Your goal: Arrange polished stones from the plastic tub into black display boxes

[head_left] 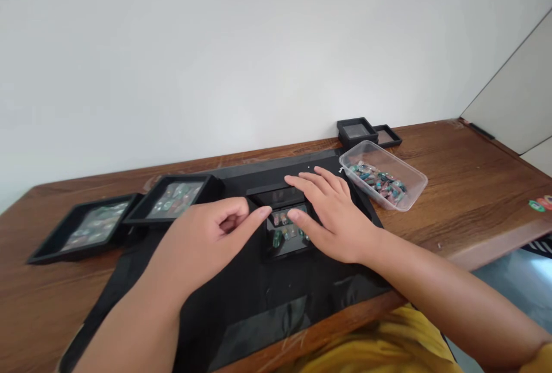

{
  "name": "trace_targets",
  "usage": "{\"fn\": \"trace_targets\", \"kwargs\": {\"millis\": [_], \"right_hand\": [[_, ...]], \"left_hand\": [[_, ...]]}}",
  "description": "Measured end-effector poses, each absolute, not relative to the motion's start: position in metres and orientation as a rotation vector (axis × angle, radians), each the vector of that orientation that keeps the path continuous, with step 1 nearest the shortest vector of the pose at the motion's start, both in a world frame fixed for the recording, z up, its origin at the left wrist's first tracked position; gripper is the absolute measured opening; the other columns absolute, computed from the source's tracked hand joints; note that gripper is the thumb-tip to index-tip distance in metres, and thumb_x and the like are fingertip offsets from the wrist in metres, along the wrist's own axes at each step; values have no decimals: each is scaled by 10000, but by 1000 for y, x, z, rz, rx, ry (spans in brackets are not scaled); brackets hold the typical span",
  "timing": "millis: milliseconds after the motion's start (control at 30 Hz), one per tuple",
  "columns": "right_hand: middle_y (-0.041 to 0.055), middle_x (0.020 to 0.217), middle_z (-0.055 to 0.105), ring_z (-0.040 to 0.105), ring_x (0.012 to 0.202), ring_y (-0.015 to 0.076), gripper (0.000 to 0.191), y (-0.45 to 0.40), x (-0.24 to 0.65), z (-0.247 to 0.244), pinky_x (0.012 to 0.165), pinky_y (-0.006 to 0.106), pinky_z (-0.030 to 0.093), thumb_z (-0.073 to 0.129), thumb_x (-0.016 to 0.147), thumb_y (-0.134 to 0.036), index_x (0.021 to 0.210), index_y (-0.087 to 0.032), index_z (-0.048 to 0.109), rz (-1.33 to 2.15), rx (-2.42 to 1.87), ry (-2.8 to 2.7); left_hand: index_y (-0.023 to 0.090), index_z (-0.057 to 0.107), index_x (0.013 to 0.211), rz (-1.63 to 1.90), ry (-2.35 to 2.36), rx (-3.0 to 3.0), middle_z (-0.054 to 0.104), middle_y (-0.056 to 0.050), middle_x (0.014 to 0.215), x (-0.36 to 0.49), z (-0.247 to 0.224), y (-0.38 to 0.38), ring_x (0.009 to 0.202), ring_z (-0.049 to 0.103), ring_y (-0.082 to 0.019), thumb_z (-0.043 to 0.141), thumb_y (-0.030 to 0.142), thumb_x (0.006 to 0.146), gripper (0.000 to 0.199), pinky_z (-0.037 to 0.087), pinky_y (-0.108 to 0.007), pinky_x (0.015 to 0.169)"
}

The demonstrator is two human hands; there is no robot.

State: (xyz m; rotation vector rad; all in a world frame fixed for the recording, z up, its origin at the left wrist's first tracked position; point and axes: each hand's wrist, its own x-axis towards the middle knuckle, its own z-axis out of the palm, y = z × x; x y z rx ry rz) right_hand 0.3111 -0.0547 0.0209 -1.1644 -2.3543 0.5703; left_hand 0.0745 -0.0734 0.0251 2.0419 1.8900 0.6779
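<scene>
A small black display case (288, 247) lies on the black mat, its lid panel (276, 196) tilted up at the back. Green, pink and clear stones (284, 229) sit in rows inside. My right hand (332, 218) reaches over the case's right side, fingers spread and thumb above the stones, hiding part of them. On the left, my left hand (211, 235) has its fingers curled in and its thumb stretched to the case's left edge. Whatever those curled fingers hold, if anything, is hidden.
Two black framed boxes, a nearer one (94, 227) and another (176, 199), hold stones at left. A clear plastic tub (416, 180) of loose stones stands at right. Behind it are stacked black boxes (357, 130). The black mat (241, 304) covers part of the wooden table (444, 160).
</scene>
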Motion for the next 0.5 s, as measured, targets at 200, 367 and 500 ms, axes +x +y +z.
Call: {"fn": "trace_targets", "kwargs": {"millis": [200,367,500], "right_hand": [[120,1516,594,334,1565,287,384,-54,312,23,1289,533,238,396,1119,-405,1387,-211,590,603,-1065,-2272],[97,1353,681,430,1505,292,140,-51,311,23,1267,534,276,551,1061,-330,1073,-239,656,599,-1049,-2288],[71,1281,705,464,1479,321,100,-50,313,23,1233,552,311,701,978,-326,952,-239,659,680,-1018,-2329]], "left_hand": [[246,448,588,1054,2004,1904,408,41,537,58,26,-71,523,412,-137,531,638,901,508,339,-279,501],[265,641,890,886,1933,1809,637,15,763,65,26,-66,740,583,-189,520,632,944,390,481,-293,636],[255,673,1209,693,1851,1895,733,-83,1165,70,14,-66,1045,679,-292,528,733,894,591,570,-405,857]]}}
